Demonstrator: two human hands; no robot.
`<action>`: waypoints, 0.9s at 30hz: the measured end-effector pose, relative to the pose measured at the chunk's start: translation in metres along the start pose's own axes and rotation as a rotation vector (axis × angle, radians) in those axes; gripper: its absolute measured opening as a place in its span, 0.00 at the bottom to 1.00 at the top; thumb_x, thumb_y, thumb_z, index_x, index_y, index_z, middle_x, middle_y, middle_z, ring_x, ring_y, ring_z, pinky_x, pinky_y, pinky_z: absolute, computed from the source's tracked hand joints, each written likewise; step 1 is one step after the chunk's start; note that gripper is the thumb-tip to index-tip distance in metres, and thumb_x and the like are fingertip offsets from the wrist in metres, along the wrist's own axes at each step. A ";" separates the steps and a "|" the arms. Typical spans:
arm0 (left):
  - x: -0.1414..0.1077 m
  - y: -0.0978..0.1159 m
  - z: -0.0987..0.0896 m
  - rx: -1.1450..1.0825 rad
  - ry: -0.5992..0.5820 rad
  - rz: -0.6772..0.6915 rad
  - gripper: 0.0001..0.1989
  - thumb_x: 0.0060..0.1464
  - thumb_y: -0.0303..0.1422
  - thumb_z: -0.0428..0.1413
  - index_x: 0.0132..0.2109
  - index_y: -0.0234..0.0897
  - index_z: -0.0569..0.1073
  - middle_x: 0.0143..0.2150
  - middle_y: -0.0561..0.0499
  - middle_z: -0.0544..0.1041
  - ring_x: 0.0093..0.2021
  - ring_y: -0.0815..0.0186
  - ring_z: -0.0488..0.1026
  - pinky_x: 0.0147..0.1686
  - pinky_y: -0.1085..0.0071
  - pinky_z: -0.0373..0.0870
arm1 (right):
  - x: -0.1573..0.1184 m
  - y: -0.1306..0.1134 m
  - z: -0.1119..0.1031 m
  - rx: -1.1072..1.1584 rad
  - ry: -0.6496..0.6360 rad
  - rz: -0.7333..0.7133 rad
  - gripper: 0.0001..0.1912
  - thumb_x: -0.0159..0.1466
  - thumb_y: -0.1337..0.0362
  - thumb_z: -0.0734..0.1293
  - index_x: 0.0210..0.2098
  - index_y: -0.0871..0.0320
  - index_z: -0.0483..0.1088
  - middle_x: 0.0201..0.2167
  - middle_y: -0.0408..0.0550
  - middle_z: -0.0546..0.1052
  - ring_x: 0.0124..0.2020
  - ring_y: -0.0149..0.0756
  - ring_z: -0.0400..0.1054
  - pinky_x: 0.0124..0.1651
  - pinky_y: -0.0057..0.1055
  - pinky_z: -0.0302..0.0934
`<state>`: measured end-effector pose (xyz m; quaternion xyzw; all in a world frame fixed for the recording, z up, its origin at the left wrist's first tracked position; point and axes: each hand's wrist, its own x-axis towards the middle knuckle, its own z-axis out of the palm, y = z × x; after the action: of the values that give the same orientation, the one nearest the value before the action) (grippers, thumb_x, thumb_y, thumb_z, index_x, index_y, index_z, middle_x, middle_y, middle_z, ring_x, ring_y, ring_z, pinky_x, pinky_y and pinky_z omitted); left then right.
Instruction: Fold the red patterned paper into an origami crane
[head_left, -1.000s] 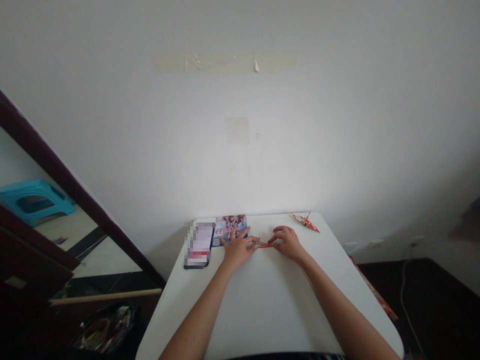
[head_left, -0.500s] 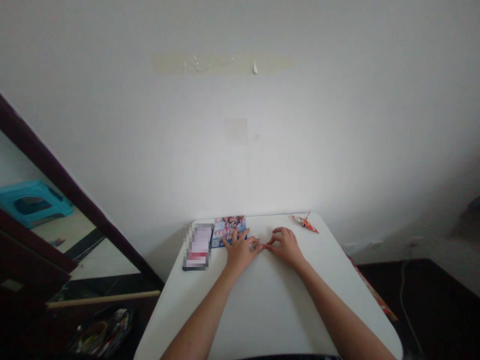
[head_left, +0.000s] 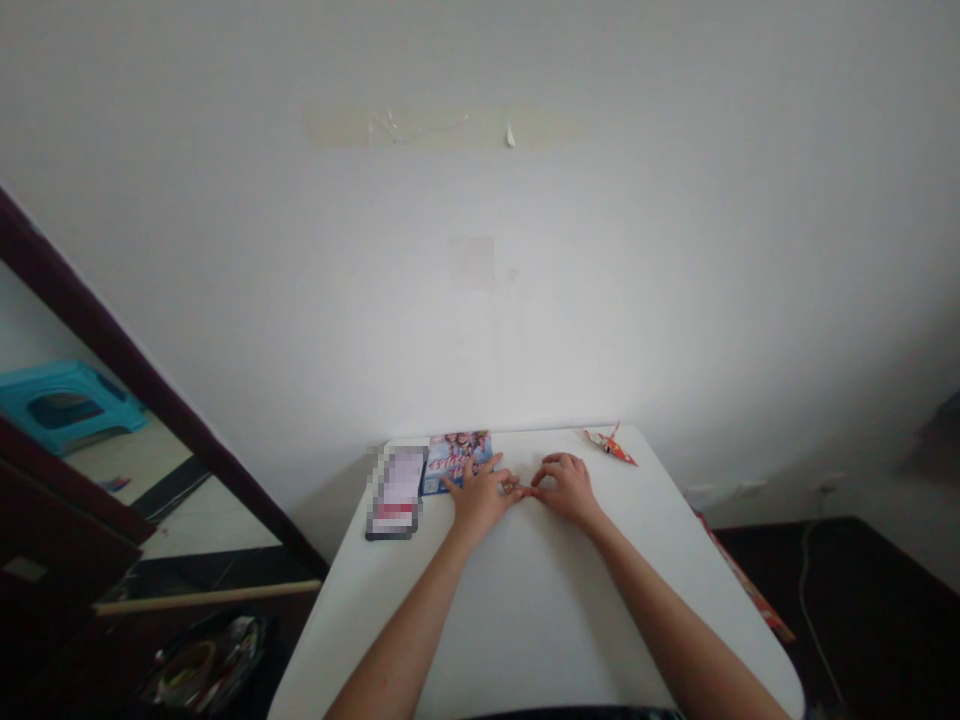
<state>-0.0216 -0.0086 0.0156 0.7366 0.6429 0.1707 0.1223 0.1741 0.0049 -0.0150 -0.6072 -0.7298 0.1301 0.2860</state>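
Observation:
Near the far edge of the white table (head_left: 525,600), my left hand (head_left: 484,497) and my right hand (head_left: 564,488) pinch a small red patterned piece of paper (head_left: 523,490) between them. Most of that paper is hidden by the fingers. The other fingers of my left hand spread over the lower right part of a colourful printed sheet (head_left: 456,455). To the right of my right hand, a folded red and white paper crane (head_left: 613,445) lies at the back of the table.
A phone (head_left: 397,490), partly blurred, lies at the table's left edge beside the printed sheet. The wall (head_left: 480,340) rises behind the table. Off to the left are a blue stool (head_left: 71,405) and, lower, a bag of odds and ends (head_left: 202,665).
My right hand has shifted very slightly left, and its fingers are a little more curled. My left hand has hardly moved.

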 end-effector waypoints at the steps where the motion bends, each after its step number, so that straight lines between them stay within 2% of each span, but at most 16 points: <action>1: 0.001 -0.002 -0.001 -0.006 -0.022 -0.006 0.12 0.54 0.49 0.62 0.45 0.58 0.81 0.71 0.56 0.64 0.72 0.36 0.47 0.58 0.18 0.36 | 0.001 0.000 0.000 0.002 -0.007 0.009 0.07 0.59 0.53 0.74 0.35 0.46 0.81 0.52 0.47 0.73 0.60 0.47 0.61 0.64 0.48 0.50; 9: 0.004 -0.009 -0.010 -0.010 -0.117 -0.012 0.13 0.56 0.47 0.60 0.48 0.65 0.80 0.73 0.62 0.59 0.74 0.34 0.42 0.58 0.17 0.35 | 0.006 0.009 -0.002 0.022 -0.112 0.000 0.08 0.59 0.61 0.73 0.38 0.44 0.81 0.55 0.46 0.73 0.61 0.45 0.61 0.65 0.44 0.50; 16: 0.002 -0.010 -0.014 0.009 -0.153 -0.022 0.14 0.57 0.47 0.59 0.51 0.69 0.78 0.73 0.63 0.58 0.74 0.35 0.41 0.58 0.17 0.34 | 0.009 0.017 -0.007 0.010 -0.179 -0.027 0.13 0.58 0.65 0.71 0.41 0.43 0.81 0.56 0.45 0.72 0.62 0.44 0.60 0.65 0.43 0.52; 22: -0.004 -0.013 -0.007 0.060 -0.043 0.025 0.14 0.58 0.49 0.58 0.51 0.70 0.78 0.72 0.61 0.61 0.74 0.36 0.41 0.58 0.17 0.31 | 0.002 0.015 -0.011 -0.017 -0.172 -0.114 0.16 0.62 0.64 0.70 0.47 0.39 0.78 0.58 0.45 0.71 0.62 0.44 0.59 0.65 0.46 0.52; 27: -0.008 -0.010 -0.006 0.045 0.055 0.046 0.13 0.58 0.45 0.59 0.50 0.64 0.79 0.70 0.57 0.65 0.73 0.41 0.45 0.61 0.21 0.28 | -0.007 0.009 -0.016 0.005 -0.120 -0.146 0.12 0.63 0.60 0.70 0.45 0.40 0.79 0.57 0.47 0.72 0.61 0.45 0.60 0.65 0.48 0.50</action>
<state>-0.0341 -0.0152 0.0162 0.7488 0.6325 0.1791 0.0841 0.1916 -0.0022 -0.0085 -0.5428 -0.7876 0.1468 0.2521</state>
